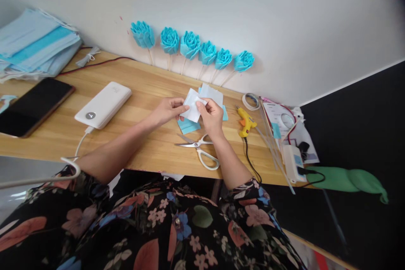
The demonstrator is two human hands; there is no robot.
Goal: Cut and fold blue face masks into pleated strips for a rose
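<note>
The left edge cuts off the stack of blue masks (34, 44) and the near end of the black phone (31, 105). The hands hide part of the white sheet (193, 107), and that sheet covers most of the blue pieces (188, 125) beneath it. The print on the papers (281, 120) at the desk's (142, 93) right end is too small to read. Where the power bank's (103, 104) cable (79, 145) ends cannot be told.

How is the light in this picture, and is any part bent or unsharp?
Head view: soft, even light, with faint shadows behind the flowers; the desk edge bows from lens distortion; the corners darken; both hands and the white piece are slightly soft.
</note>
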